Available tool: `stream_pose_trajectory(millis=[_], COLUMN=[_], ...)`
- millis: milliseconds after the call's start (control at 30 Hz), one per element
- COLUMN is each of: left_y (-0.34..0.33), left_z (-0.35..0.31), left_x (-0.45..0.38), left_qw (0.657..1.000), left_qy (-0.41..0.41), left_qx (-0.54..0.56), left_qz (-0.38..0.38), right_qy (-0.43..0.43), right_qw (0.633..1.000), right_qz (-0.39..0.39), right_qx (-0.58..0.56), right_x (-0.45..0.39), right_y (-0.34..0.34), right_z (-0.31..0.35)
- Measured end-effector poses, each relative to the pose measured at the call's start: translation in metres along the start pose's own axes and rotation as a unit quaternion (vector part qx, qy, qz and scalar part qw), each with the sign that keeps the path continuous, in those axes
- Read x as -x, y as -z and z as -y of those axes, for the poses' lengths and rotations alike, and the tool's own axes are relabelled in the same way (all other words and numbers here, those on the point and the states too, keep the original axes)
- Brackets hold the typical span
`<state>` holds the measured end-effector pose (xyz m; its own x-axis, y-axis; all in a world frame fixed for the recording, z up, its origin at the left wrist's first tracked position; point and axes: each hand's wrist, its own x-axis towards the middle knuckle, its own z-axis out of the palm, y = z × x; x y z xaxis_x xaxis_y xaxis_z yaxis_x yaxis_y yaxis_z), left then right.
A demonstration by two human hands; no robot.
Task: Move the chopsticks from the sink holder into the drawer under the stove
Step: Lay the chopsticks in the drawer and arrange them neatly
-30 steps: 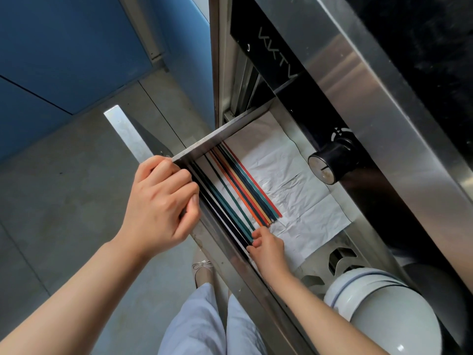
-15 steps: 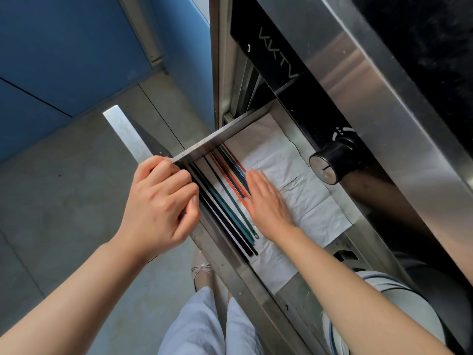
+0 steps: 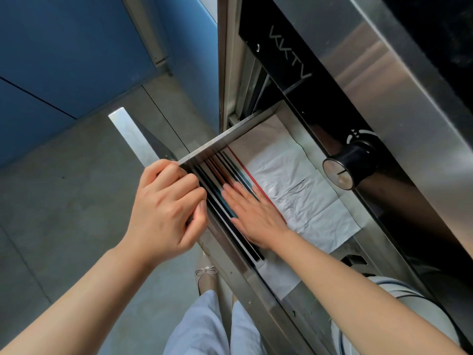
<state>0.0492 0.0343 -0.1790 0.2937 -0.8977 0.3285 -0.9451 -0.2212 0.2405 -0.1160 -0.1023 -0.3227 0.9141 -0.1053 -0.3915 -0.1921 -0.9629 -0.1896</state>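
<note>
The steel drawer [image 3: 225, 135] under the stove stands pulled out, lined with white paper [image 3: 294, 185]. Several coloured chopsticks [image 3: 225, 165] (black, teal, orange, red) lie side by side along the drawer's front wall. My left hand [image 3: 166, 208] is curled over the drawer's front edge, gripping it. My right hand [image 3: 253, 213] lies flat, fingers spread, on top of the chopsticks and covers their middle; it grips nothing. The chopsticks' near ends show below the right wrist.
A black stove knob [image 3: 345, 167] sticks out over the drawer on the right. A white bowl with blue rings [image 3: 399, 285] sits in the drawer's near part under my right forearm. Grey tiled floor [image 3: 64, 201] and blue cabinets [image 3: 64, 47] lie to the left.
My right hand went from the chopsticks' near tips up onto them, then slid left across them, pushing them toward the front wall. The left hand kept its hold on the drawer edge.
</note>
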Motion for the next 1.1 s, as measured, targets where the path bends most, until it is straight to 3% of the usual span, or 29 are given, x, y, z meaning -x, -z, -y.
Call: stream_pose_trajectory(millis=[100,300,533,767,1100], left_y=[-0.001,-0.003,-0.001,-0.002,0.000], left_z=[0.001,0.001,0.001,0.000,0.000], left_x=[0.001,0.003,0.001,0.000,0.001], left_qw=[1.000,1.000,1.000,1.000,1.000], left_qy=[-0.002,0.002,0.001,0.004,0.003], left_qx=[0.003,0.003,0.000,0.001,0.002], left_qz=[-0.002,0.003,0.004,0.002,0.007], right_qy=[0.053,0.010,0.063,-0.043,-0.048], right_qw=[0.998,0.999,0.996,0.999,0.999], right_qz=[0.021,0.018,0.034,-0.007,0.002], right_qx=[0.016,0.033,0.058,0.033,0.024], right_x=[-0.008,-0.013,-0.016,-0.015,-0.024], right_y=[-0.004,-0.006,-0.001,0.011,0.006], right_z=[0.006,0.008,0.004,-0.023,-0.001])
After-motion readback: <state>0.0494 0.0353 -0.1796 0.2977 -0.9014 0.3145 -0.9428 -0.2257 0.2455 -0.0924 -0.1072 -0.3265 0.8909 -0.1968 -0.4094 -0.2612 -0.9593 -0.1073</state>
